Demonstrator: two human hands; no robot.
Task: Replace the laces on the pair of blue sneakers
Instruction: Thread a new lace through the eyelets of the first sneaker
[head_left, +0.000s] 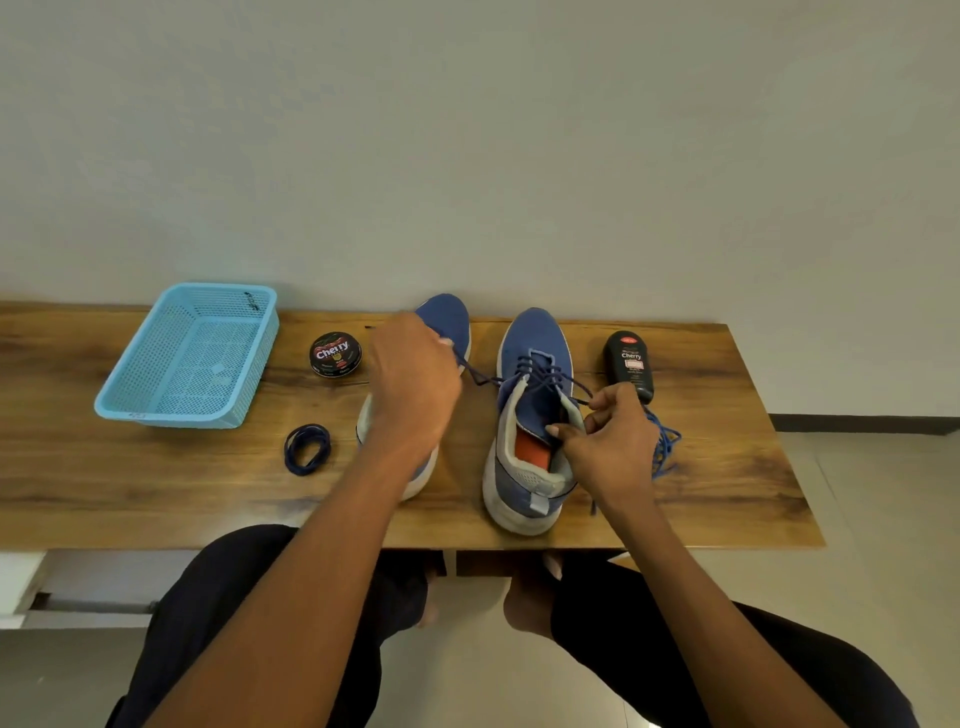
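Observation:
Two blue sneakers stand on the wooden table (727, 467), toes toward the wall. The right sneaker (530, 415) has a dark navy lace (540, 376) threaded through its eyelets. My left hand (413, 384) grips one end of that lace, pulled taut to the left above the left sneaker (447, 319), which it mostly hides. My right hand (608, 447) pinches the other lace end beside the right sneaker's collar. A bright blue lace (665, 441) lies loose on the table behind my right hand. A coiled dark navy lace (307, 449) lies left of the left sneaker.
A light blue perforated basket (192, 358) sits at the left of the table. A round Cherry polish tin (335, 354) stands between basket and shoes. A black Cherry polish bottle (631, 366) lies right of the right sneaker. My knees are below the table's front edge.

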